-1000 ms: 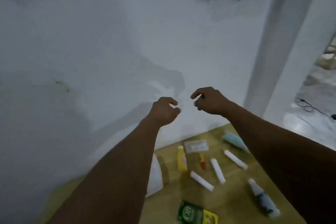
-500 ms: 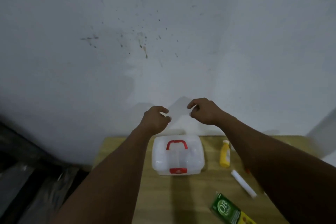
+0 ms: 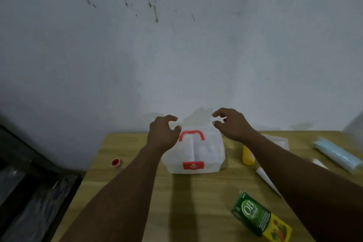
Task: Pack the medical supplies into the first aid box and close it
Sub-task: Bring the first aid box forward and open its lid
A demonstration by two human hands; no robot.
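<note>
A translucent white first aid box [image 3: 204, 156] with a red handle and a red latch stands shut on the wooden table [image 3: 137, 143], near the wall. My left hand [image 3: 162, 133] hovers over the box's left rear corner, fingers loosely curled and holding nothing. My right hand [image 3: 230, 124] hovers over its right rear corner in the same way, also holding nothing. To the right of the box lie a yellow bottle [image 3: 247, 157], a white tube [image 3: 265, 178], a green and yellow OB herbal carton [image 3: 260, 215] and a pale blue pack of masks [image 3: 334, 153].
A small red round item [image 3: 116, 162] lies left of the box. A clear flat packet [image 3: 279, 140] sits by the wall behind my right forearm. The stained wall [image 3: 176, 45] runs right behind the table. Dark clutter [image 3: 29, 192] lies beyond the table's left edge.
The view swung left and down, from the wall to the table. Both hands came down closer over the box and their fingers loosened from a tighter curl.
</note>
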